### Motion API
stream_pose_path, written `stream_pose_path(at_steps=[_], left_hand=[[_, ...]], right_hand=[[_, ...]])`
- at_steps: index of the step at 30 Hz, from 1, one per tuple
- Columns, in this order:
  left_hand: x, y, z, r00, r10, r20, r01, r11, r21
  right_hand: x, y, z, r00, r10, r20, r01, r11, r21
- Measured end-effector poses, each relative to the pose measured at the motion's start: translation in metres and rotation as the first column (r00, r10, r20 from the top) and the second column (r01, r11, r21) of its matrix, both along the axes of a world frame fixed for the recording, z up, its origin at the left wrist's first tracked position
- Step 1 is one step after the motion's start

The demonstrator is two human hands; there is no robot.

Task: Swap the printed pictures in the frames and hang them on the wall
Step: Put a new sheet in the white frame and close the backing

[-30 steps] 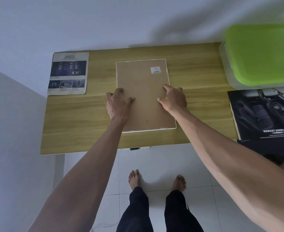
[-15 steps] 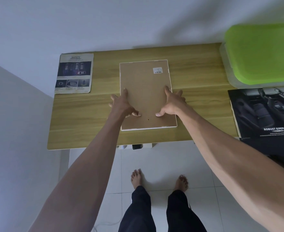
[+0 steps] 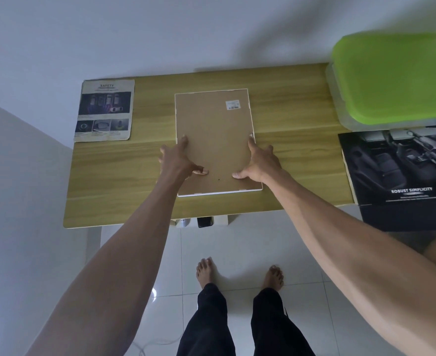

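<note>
A picture frame [image 3: 213, 124] lies face down in the middle of the wooden table [image 3: 288, 155], showing its brown backing board with a small white sticker near the top right. My left hand [image 3: 178, 160] grips its left edge, thumb pressed on the backing. My right hand [image 3: 260, 163] grips the right edge the same way. A printed "SAFETY" picture [image 3: 105, 110] lies flat at the table's back left. A dark car-interior print reading "ROBUST SIMPLICITY" [image 3: 401, 165] lies at the right end of the table.
A clear plastic box with a green lid [image 3: 394, 78] stands at the back right, above the dark print. The wall rises directly behind the table. White floor tiles and my bare feet are below the table's front edge.
Both hands slid from lying flat on the backing to holding the frame's side edges with the thumbs on top. The camera view has shifted slightly.
</note>
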State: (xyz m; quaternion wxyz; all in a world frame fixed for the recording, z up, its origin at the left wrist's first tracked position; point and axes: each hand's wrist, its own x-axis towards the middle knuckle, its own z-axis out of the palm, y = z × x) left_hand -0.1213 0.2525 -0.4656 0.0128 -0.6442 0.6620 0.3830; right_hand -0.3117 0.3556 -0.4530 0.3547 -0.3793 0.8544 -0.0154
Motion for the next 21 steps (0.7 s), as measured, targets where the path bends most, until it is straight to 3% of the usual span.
stream_pose_path(at_steps=[4,14,17,21], left_hand=[[0.0,0.002,0.001,1.0,0.004,-0.005,-0.004,1.0,-0.01],[0.004,0.011,-0.003,0.988,0.1,-0.119,-0.104,0.994,-0.027],[0.011,0.007,-0.009,0.962,0.141,-0.232,-0.147,0.989,-0.012],[0.016,0.007,-0.009,0.934,0.158,-0.32,-0.156,0.987,0.031]], right_hand=[[-0.004,-0.003,0.009,0.996,0.088,0.031,-0.09,0.991,0.096],[0.006,0.0,0.005,0.994,-0.074,0.085,0.072,0.997,0.025],[-0.002,0.002,0.001,0.977,-0.123,0.175,0.129,0.991,-0.024],[-0.014,0.01,0.0,0.894,-0.163,0.418,0.277,0.934,-0.227]])
